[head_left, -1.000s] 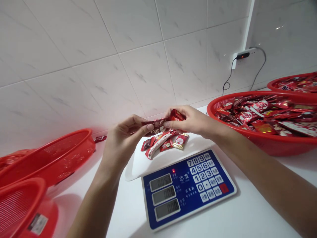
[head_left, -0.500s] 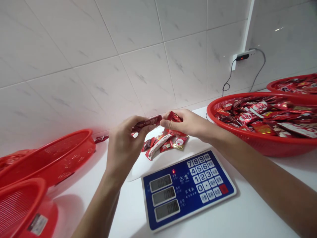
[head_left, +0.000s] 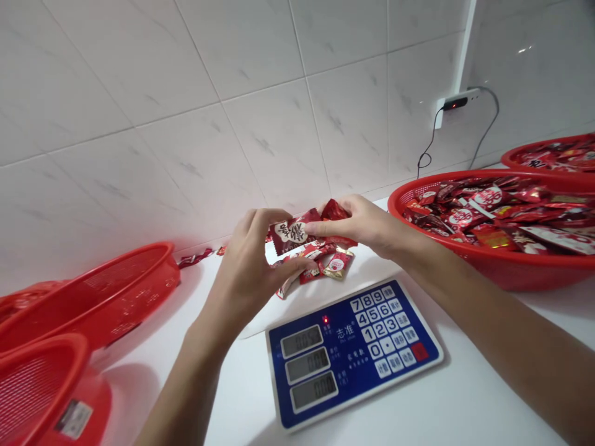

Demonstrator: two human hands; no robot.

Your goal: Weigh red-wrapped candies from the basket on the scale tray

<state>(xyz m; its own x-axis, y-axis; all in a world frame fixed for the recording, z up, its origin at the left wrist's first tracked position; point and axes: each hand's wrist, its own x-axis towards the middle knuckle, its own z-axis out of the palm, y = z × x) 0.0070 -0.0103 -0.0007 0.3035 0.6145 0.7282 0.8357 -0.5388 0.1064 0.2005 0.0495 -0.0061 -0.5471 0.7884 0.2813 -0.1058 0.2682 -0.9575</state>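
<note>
Fingers (head_left: 266, 218) of the left hand (head_left: 246, 266) spread wide, the right hand (head_left: 365, 224) grips candies (head_left: 292, 234) well apart from the tray's (head_left: 274, 313) near edge.

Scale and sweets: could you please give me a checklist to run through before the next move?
1. Scale light lit: ok.
2. Top display clearly readable: cannot tell, digits faint.
3. Dark packet gripped by right hand: ok.
4. Left thumb clear of that packet: ok.
5. Visible sweets below within white tray: ok.
6. Counter free of loose packets: not ok.
</note>
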